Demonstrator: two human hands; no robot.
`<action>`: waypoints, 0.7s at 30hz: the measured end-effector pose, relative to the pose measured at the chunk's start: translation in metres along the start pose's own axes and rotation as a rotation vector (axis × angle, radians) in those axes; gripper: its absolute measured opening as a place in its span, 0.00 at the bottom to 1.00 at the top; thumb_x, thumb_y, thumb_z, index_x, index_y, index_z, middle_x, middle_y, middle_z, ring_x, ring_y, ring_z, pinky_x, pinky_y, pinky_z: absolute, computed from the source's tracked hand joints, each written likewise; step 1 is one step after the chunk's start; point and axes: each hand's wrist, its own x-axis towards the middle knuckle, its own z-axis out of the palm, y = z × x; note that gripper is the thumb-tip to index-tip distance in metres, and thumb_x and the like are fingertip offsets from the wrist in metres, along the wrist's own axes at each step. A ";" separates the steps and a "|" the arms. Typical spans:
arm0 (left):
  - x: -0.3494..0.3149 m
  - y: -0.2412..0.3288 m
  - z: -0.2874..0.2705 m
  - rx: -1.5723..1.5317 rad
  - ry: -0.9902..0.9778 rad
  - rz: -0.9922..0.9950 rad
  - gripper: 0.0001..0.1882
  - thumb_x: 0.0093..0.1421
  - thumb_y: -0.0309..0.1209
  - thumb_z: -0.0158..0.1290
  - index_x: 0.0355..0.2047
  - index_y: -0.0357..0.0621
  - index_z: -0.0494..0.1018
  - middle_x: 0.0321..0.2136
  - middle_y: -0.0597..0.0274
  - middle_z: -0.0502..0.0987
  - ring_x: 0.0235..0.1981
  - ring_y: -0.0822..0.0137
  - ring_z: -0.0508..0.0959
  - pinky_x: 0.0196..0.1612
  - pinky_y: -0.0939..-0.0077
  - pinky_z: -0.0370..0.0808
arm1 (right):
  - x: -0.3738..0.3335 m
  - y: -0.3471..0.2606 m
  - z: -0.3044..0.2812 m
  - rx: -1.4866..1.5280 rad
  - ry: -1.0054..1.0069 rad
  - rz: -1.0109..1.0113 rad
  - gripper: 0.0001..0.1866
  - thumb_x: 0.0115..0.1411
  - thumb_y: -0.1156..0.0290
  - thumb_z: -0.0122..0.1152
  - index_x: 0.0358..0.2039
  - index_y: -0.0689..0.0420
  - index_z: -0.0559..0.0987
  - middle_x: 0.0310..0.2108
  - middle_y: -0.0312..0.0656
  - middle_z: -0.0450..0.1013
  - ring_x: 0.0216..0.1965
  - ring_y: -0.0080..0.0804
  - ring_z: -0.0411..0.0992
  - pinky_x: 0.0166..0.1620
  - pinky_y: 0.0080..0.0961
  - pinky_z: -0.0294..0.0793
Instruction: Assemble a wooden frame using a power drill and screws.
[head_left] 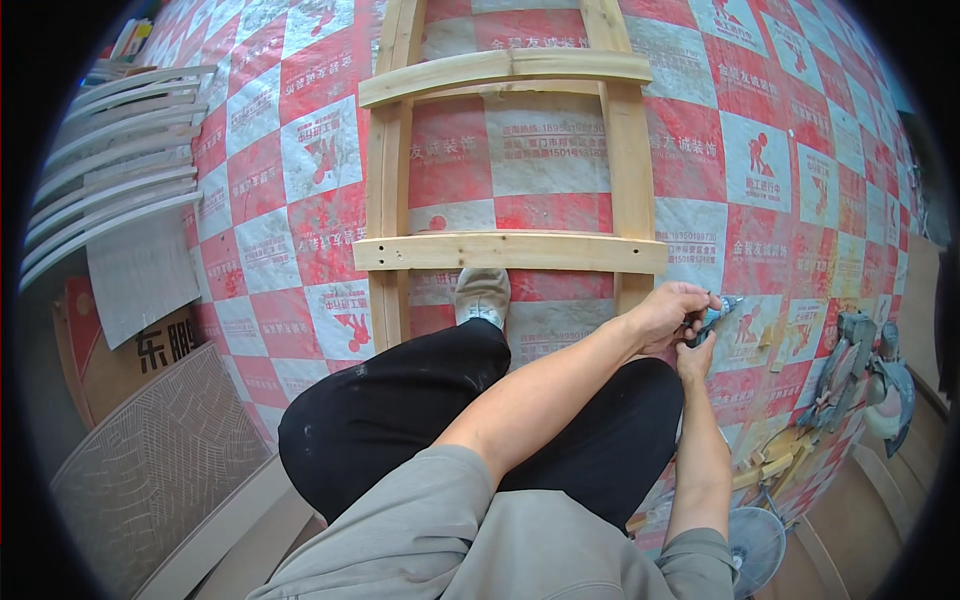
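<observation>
Both hands, left hand (pixel 668 315) and right hand (pixel 697 358), are grasping a small blue-grey tool (pixel 716 317) beside the wooden frame (pixel 510 251), foot (pixel 482 296) resting on it

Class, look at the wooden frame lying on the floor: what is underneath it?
Under the wooden frame lies a red-and-white checked floor sheet, showing through its openings. A grey shoe pokes under the near crossbar. The sheet hides the floor itself.

Mitre saw (pixel 862 372), fan (pixel 755 545), white slats (pixel 115 160)

Red-and-white checkered floor sheet (pixel 300 150) under wooden ladder frame (pixel 508 250), mitre saw (pixel 862 380).
</observation>
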 end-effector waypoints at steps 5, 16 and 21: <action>0.013 0.000 0.008 -0.023 -0.031 0.062 0.09 0.67 0.32 0.51 0.35 0.40 0.77 0.21 0.72 0.67 0.24 0.76 0.67 0.27 0.78 0.67 | -0.015 0.032 -0.078 0.265 0.111 -0.163 0.21 0.56 0.62 0.68 0.45 0.59 0.75 0.39 0.44 0.76 0.40 0.37 0.76 0.45 0.38 0.74; 0.022 0.008 0.006 -0.121 0.099 0.167 0.13 0.71 0.41 0.49 0.35 0.45 0.71 0.23 0.69 0.71 0.14 0.81 0.55 0.17 0.84 0.53 | -0.145 -0.092 -0.184 0.117 -0.060 -0.489 0.09 0.61 0.70 0.62 0.41 0.57 0.81 0.36 0.47 0.78 0.38 0.43 0.77 0.41 0.37 0.74; 0.022 0.004 0.012 -0.213 0.239 0.250 0.09 0.67 0.33 0.56 0.34 0.44 0.69 0.22 0.62 0.75 0.13 0.77 0.64 0.15 0.83 0.56 | -0.154 -0.092 -0.184 0.061 -0.087 -0.491 0.09 0.62 0.72 0.62 0.43 0.59 0.79 0.35 0.39 0.76 0.38 0.31 0.74 0.43 0.31 0.73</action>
